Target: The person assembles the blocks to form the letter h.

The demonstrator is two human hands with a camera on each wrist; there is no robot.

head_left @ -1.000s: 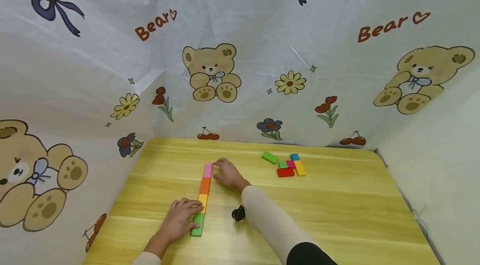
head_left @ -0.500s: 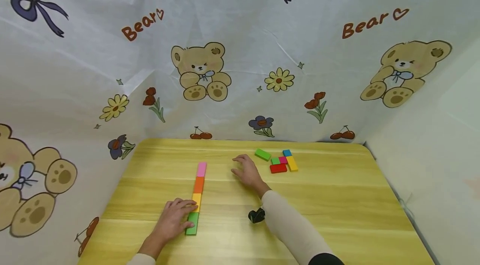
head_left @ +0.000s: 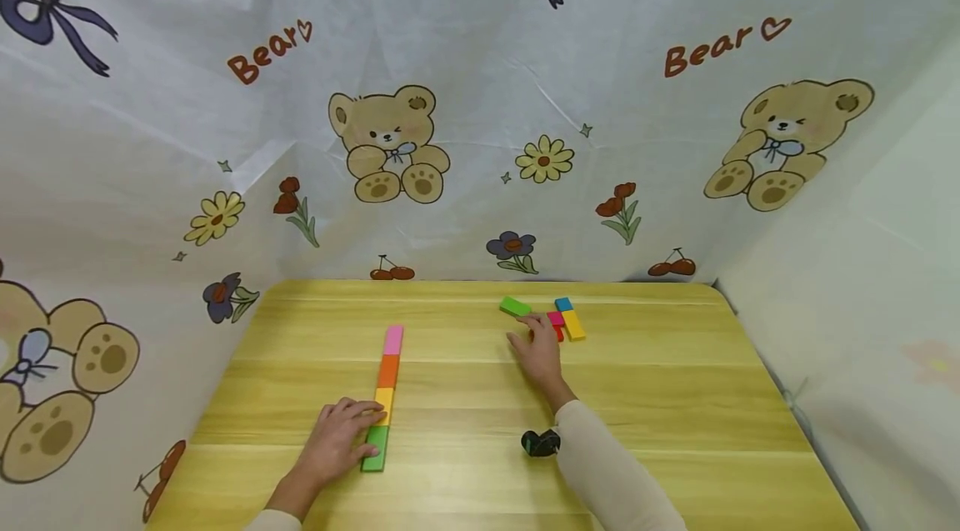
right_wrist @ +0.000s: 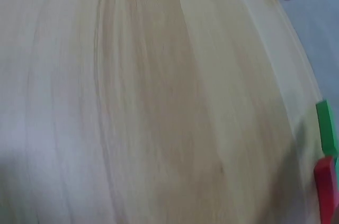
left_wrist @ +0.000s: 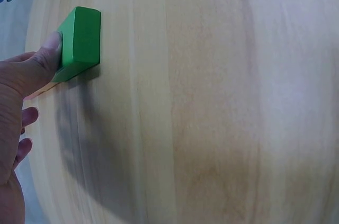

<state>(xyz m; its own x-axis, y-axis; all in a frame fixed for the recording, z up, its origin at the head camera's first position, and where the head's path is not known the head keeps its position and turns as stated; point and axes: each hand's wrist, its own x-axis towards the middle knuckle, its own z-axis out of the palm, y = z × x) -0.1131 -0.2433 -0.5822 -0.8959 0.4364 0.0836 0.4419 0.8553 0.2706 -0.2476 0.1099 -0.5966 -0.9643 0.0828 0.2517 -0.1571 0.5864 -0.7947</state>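
Observation:
A straight row of blocks lies on the left of the table in the head view: pink point(head_left: 393, 339), orange point(head_left: 388, 371), yellow point(head_left: 385, 398) and green block point(head_left: 377, 449). My left hand point(head_left: 330, 441) rests against its near end, fingertips on the yellow block and thumb on the green block point(left_wrist: 85, 38). My right hand point(head_left: 540, 354) hovers with loosely bent fingers over a block cluster, partly hiding its red block point(head_left: 559, 334). Still visible there are a magenta block point(head_left: 555, 318), a blue block point(head_left: 564, 303) and a yellow block point(head_left: 573, 325). A loose green block point(head_left: 514, 307) lies beside them.
The wooden table point(head_left: 675, 398) meets a bear-print cloth point(head_left: 465, 206) at its back and left edges. A black wrist device point(head_left: 541, 443) sits at my right wrist. Red point(right_wrist: 325, 184) and green point(right_wrist: 326, 128) blocks show at the right wrist view's edge.
My right hand has left the pink block at the row's far end and moved right to the loose blocks. My left hand stays on the row. The head view has shifted slightly.

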